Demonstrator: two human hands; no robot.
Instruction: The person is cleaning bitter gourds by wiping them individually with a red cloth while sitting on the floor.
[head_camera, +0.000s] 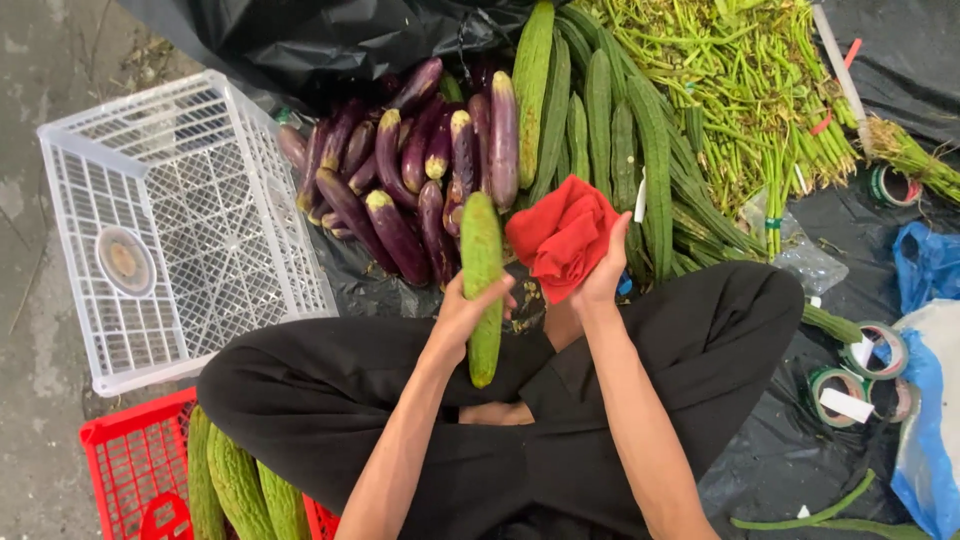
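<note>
Red crate (130, 460) runs off the bottom edge, its gourds (240, 490) cut short. The cloth (562, 235) hides the right hand's (600, 275) fingers. Aubergines (410, 170) vanish under black plastic (330, 35) at their far ends. Blue bag (925, 400) is clipped at the right edge.

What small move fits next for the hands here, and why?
Probably bring the red cloth in the right hand onto the green gourd and wipe it: the left hand holds the gourd upright, and the bunched cloth sits just beside it, apart.

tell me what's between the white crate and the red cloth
In the head view, the eggplant pile lies between the white crate and the red cloth, plus the green gourd held in the left hand.
</note>
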